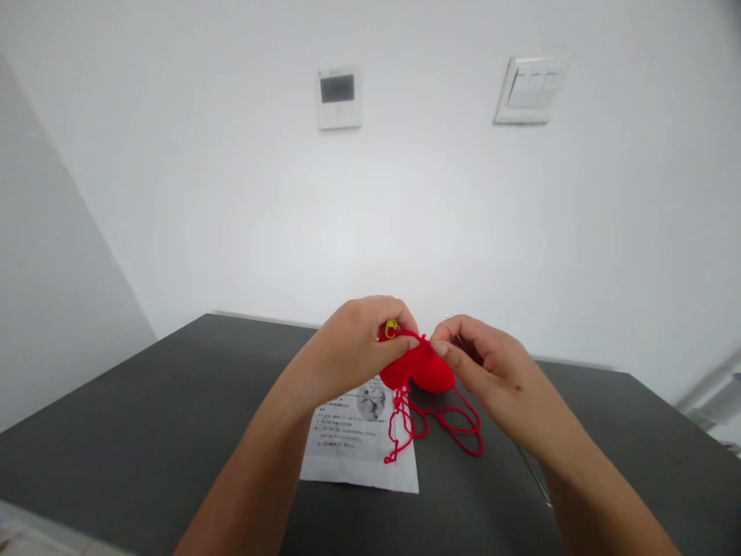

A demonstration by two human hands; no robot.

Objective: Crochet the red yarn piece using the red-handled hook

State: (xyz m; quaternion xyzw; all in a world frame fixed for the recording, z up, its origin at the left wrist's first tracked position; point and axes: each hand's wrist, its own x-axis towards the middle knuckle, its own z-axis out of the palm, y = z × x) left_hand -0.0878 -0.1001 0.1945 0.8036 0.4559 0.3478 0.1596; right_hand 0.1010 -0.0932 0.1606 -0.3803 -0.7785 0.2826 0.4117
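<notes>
Above the table, my left hand (370, 336) is closed on a red crocheted piece (428, 367), its thumb lying along the top edge. The piece has two rounded lobes hanging down. A yellow stitch marker (391, 327) sits at its upper left, by my left fingers. My right hand (483, 355) pinches with thumb and forefinger at the piece's upper right edge. What is between those fingertips is too small to make out. Loose red yarn (463, 429) trails from the piece in loops, over the paper and the tabletop.
A printed sheet (347, 455) with text and a grey picture lies under the work on the dark tabletop (191, 417). A thin metallic rod (536, 479) lies partly hidden beneath my right forearm. Behind, the white wall carries a control panel (339, 99) and a switch plate (531, 89).
</notes>
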